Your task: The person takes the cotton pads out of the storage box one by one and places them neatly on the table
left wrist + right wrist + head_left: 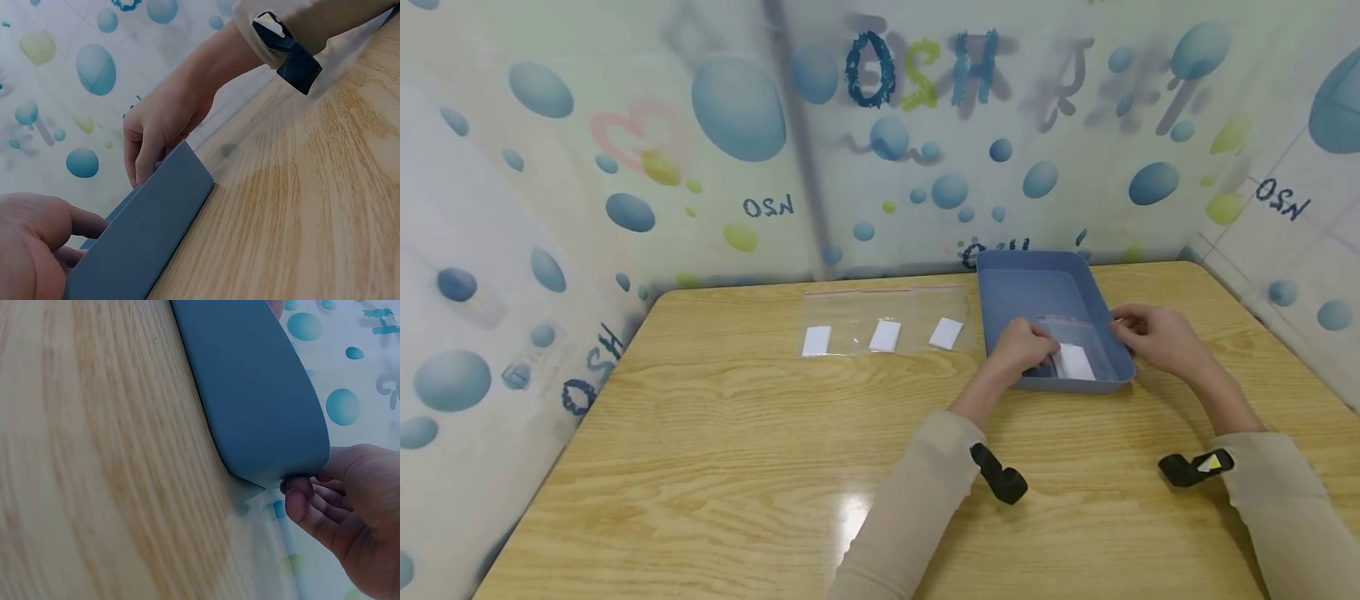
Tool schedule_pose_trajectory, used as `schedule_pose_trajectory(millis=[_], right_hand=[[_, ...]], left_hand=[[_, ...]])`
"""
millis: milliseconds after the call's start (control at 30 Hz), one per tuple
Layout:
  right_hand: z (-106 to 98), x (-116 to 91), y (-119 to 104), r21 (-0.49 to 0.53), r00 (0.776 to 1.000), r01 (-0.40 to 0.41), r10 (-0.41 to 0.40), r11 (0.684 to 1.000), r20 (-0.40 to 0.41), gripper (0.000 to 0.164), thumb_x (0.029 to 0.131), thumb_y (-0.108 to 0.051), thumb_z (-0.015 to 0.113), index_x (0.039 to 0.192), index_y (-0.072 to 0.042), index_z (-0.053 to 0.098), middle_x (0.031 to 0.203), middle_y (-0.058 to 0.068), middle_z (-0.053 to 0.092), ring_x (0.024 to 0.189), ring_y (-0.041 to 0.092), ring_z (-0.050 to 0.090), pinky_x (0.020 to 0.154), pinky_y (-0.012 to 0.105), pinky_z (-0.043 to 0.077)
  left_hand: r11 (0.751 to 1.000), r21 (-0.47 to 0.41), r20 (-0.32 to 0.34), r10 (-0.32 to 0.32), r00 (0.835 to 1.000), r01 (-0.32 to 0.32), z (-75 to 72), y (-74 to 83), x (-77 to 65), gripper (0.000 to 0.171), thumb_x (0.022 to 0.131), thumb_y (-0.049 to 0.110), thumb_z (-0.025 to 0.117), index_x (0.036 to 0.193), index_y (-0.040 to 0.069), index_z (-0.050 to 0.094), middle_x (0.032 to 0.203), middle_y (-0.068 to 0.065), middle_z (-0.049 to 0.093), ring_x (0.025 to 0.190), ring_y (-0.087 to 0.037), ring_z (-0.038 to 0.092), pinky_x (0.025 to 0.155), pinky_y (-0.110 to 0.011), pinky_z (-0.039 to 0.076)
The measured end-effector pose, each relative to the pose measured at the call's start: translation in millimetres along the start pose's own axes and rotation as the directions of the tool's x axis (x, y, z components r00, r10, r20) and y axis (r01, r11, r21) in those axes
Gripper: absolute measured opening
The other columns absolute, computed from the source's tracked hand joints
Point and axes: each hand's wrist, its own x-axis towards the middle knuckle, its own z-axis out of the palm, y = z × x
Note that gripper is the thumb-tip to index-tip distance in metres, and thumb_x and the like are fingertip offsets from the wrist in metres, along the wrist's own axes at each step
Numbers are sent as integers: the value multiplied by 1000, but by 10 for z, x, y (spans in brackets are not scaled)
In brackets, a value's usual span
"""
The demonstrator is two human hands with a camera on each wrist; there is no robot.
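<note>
A blue-grey tray [1030,283] sits at the table's back right, with clear zip bags [1078,329] and white cards [1077,362] near its front. My left hand [1024,346] reaches over the front wall and pinches a bag's left edge; its fingertips are partly hidden behind the wall [144,231] in the left wrist view. At the tray's right side, my right hand [1161,337] grips the rim. The right wrist view has this hand [356,512] at the tray's corner [306,450], fingers curled against the outside.
Left of the tray, three clear zip bags lie side by side on the wooden table [722,433], holding white cards: a left card [816,341], a middle card [886,335] and a right card [946,332]. A patterned wall covering [887,200] rises behind the table.
</note>
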Motion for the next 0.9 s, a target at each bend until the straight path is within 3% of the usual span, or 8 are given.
schedule_pose_trajectory(millis=[233, 500, 900], right_hand=[[3, -2, 1, 7, 1000, -3, 3, 1000, 0, 30, 101, -9, 59, 118, 17, 62, 88, 16, 69, 68, 15, 59, 55, 25, 47], [-1, 2, 7, 6, 1000, -5, 5, 1000, 1, 30, 101, -9, 59, 117, 16, 62, 88, 16, 69, 69, 14, 60, 55, 24, 47], [4, -6, 14, 13, 1000, 3, -3, 1000, -8, 31, 101, -9, 59, 118, 17, 62, 87, 16, 69, 66, 15, 60, 55, 25, 47]], left_hand=[[1000, 6, -50, -11, 999, 11, 42, 5, 12, 10, 96, 9, 70, 101, 1, 72, 73, -3, 64, 61, -14, 57, 53, -25, 45], [990, 141, -124, 31, 992, -14, 90, -8, -11, 8, 93, 13, 74, 89, 6, 75, 67, 0, 66, 57, -13, 60, 52, -24, 47], [978, 207, -215, 43, 976, 2, 123, 0, -33, 11, 94, 14, 72, 83, 14, 76, 60, 4, 64, 52, -11, 59, 49, -23, 45]])
